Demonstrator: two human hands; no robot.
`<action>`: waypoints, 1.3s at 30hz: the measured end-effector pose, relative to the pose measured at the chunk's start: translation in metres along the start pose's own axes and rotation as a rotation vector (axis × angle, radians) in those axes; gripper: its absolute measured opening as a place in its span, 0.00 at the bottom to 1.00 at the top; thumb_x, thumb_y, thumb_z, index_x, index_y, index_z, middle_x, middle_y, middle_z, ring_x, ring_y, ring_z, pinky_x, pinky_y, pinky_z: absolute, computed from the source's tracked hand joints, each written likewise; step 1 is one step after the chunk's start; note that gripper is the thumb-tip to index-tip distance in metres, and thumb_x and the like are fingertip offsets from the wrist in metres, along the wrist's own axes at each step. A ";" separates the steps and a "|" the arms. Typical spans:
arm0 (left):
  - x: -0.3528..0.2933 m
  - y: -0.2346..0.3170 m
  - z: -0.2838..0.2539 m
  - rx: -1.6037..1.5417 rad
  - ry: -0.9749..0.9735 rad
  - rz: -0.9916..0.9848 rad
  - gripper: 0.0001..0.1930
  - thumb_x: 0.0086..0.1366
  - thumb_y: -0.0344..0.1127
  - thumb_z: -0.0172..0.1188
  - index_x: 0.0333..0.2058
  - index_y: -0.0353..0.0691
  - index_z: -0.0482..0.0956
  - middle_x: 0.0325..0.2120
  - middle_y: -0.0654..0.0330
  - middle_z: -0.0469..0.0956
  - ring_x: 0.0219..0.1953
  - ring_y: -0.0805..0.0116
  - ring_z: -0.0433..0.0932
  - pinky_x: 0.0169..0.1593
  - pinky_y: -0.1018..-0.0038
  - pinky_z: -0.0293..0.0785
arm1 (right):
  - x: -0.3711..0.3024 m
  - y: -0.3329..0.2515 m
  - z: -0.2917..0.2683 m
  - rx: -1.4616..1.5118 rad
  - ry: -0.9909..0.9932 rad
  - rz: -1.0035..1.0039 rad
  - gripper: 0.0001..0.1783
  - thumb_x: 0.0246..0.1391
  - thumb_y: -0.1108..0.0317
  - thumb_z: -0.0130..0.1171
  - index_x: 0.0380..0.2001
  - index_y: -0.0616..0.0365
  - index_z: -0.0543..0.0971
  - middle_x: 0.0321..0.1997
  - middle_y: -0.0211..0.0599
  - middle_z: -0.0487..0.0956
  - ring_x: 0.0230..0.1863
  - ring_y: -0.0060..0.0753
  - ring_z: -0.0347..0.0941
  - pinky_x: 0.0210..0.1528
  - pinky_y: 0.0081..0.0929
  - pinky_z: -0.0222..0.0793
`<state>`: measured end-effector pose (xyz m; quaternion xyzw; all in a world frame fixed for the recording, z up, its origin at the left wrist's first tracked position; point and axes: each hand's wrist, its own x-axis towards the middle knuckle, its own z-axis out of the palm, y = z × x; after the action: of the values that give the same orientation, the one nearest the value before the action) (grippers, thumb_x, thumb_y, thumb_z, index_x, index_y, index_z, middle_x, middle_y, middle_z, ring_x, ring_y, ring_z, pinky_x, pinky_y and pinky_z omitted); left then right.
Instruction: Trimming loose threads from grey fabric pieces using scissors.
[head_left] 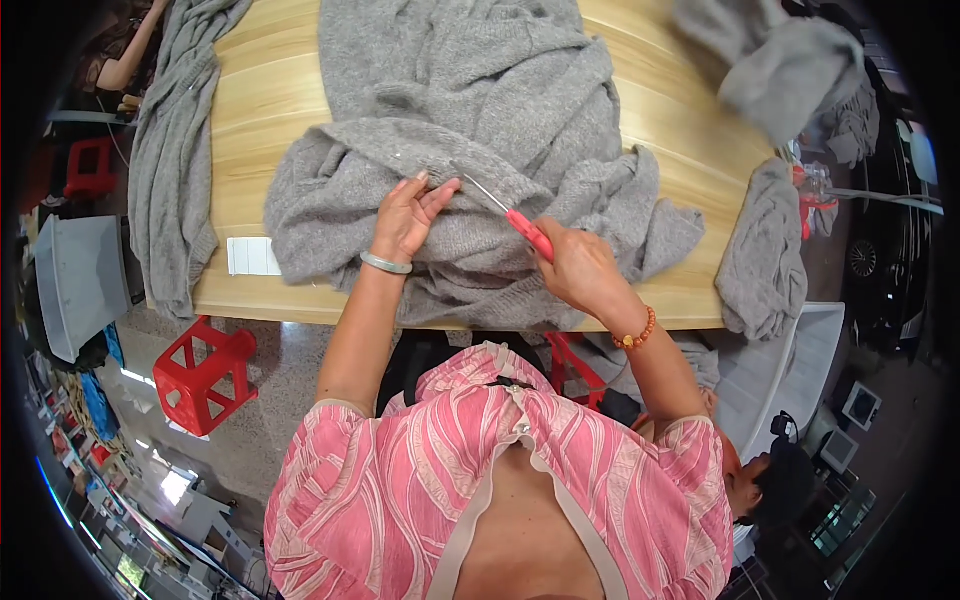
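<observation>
A grey knitted garment (500, 110) lies bunched across the table in front of me. My left hand (408, 215), with a pale bangle at its wrist, pinches a fold of the knit. In my right hand (588, 268) is a red-handled tool (528, 233) with a thin metal shaft, gripped by the handle. Its shaft slants up and left, and its tip meets the knit just beside my left fingertips. The tip is too small to tell its exact shape.
The wooden table (265, 120) carries a white paper label (253, 256) at its near left edge. Grey knits hang over the left edge (172, 170) and right edge (765, 255); another grey piece (795, 80) is blurred at the far right. A red stool (205, 375) stands on the left. People are nearby.
</observation>
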<state>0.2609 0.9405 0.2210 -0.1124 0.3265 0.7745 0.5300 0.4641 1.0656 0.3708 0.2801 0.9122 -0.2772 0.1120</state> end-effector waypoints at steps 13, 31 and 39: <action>0.029 0.037 -0.012 -0.156 0.085 0.059 0.10 0.66 0.27 0.50 0.42 0.27 0.67 0.43 0.41 0.72 0.47 0.42 0.74 0.49 0.59 0.78 | 0.022 -0.036 0.007 -0.045 -0.005 -0.011 0.11 0.50 0.68 0.53 0.38 0.57 0.71 0.25 0.53 0.77 0.30 0.59 0.74 0.34 0.49 0.68; 0.019 0.041 -0.027 -0.073 0.064 0.019 0.08 0.67 0.29 0.50 0.38 0.28 0.67 0.41 0.40 0.73 0.47 0.41 0.75 0.50 0.57 0.77 | 0.037 -0.065 0.029 -0.075 0.005 -0.029 0.10 0.50 0.65 0.54 0.31 0.61 0.72 0.21 0.53 0.76 0.28 0.57 0.75 0.32 0.49 0.70; 0.022 0.043 -0.014 -0.085 0.072 -0.067 0.12 0.68 0.32 0.47 0.43 0.26 0.63 0.47 0.35 0.67 0.49 0.37 0.72 0.53 0.55 0.75 | 0.022 -0.053 0.029 -0.035 0.018 0.004 0.08 0.48 0.68 0.52 0.28 0.63 0.74 0.23 0.53 0.78 0.30 0.54 0.77 0.31 0.48 0.70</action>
<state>0.2110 0.9384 0.2156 -0.1734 0.3083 0.7648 0.5384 0.4175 1.0224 0.3630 0.2822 0.9173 -0.2586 0.1094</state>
